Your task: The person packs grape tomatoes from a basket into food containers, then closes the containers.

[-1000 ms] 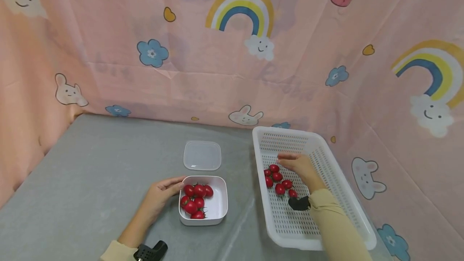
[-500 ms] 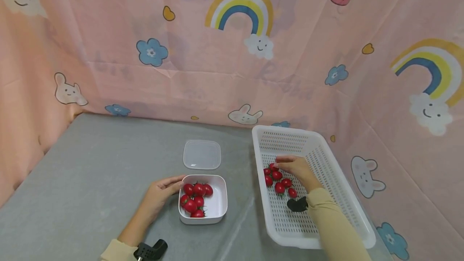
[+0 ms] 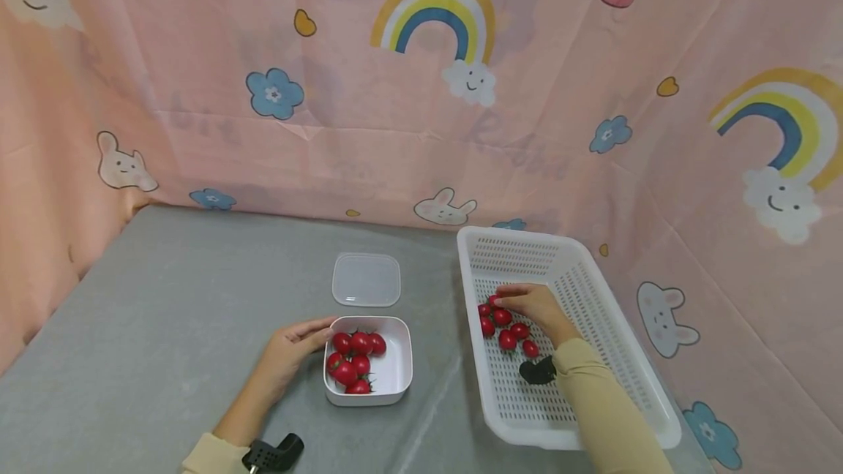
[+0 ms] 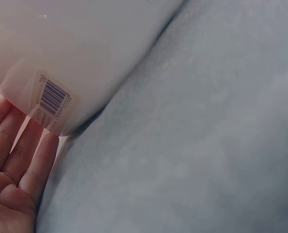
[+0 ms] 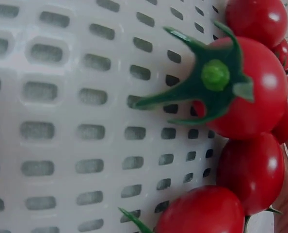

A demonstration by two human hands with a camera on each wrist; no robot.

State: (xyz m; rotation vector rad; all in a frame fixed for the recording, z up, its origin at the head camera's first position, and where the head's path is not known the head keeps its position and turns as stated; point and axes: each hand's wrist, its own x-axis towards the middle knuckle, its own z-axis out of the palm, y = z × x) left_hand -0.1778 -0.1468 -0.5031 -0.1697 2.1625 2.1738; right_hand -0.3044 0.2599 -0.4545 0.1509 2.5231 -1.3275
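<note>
A white square box holds several red cherry tomatoes bunched along its left side. My left hand rests against the box's left wall. In the left wrist view, straight fingers touch the box beside a barcode label. Over the white perforated basket, my right hand pinches a cherry tomato, which the thumb and fingers partly cover. Several other tomatoes lie in the basket; one with a green calyx looms large in the right wrist view.
A translucent lid lies flat on the grey tabletop behind the box. Pink printed cloth hangs behind and on both sides. Black devices are strapped at the wrists.
My right hand has moved slightly left and down, bringing its fingertips onto the rearmost tomato in the basket. The left hand stays against the box.
</note>
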